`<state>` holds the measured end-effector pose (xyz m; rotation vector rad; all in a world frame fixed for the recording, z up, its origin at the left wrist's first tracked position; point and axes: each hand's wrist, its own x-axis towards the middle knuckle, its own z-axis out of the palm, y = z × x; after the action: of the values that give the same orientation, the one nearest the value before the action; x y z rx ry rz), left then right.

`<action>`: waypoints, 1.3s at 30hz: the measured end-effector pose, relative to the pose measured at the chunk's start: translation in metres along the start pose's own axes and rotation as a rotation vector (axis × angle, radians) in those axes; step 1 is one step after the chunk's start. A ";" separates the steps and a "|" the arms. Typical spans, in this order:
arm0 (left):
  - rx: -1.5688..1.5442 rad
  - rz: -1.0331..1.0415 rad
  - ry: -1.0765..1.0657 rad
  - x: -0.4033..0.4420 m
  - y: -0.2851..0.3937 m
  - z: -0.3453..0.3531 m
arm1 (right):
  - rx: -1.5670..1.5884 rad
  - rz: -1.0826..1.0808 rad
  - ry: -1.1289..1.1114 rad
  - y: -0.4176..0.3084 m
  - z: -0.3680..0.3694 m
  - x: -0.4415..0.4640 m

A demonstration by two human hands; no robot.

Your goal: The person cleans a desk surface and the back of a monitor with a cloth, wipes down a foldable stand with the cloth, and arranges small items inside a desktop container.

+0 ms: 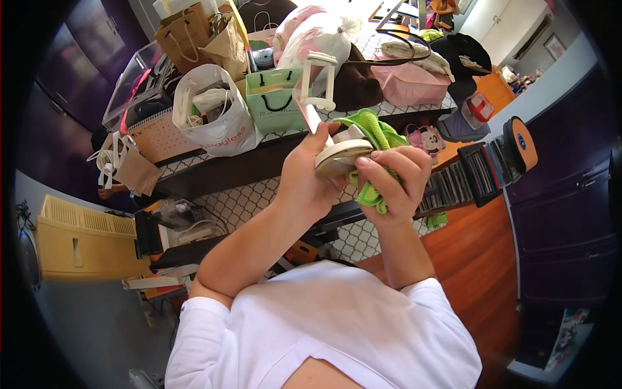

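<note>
A white stand (345, 150) with a round base, a slim arm and a frame-like holder at its top, probably a phone stand, is raised in front of my chest, tilted. My left hand (304, 170) is closed around its base and the foot of its arm. In my right hand (396, 181) a bright green cloth (368, 127) is bunched, part of it lying over the far side of the base. The right thumb and fingertips touch the base's rim. Part of the base is hidden by the fingers and cloth.
Beyond my hands a patterned table holds a white plastic bag (212, 115), a mint green gift bag (277, 104), a brown paper bag (184, 39) and a pink bag (409, 81). A disc rack (476, 172) stands at right, a yellowish cabinet (84, 240) at left.
</note>
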<state>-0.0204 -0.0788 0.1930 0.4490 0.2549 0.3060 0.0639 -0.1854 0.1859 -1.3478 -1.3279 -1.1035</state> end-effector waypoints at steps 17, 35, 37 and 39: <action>0.004 0.014 -0.043 0.003 0.002 -0.003 | 0.087 0.016 -0.005 0.012 0.007 -0.003; 0.200 0.226 -0.204 -0.001 0.012 0.013 | 0.178 0.164 -0.106 0.019 -0.005 0.020; 0.190 0.164 -0.222 -0.001 0.013 0.012 | 0.254 0.354 0.082 0.019 -0.005 0.033; 0.210 0.154 -0.243 -0.001 0.009 0.010 | 0.272 0.505 0.209 0.025 -0.005 0.037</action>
<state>-0.0208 -0.0753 0.2061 0.7091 0.0145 0.3731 0.0892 -0.1835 0.2230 -1.2324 -0.8784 -0.6688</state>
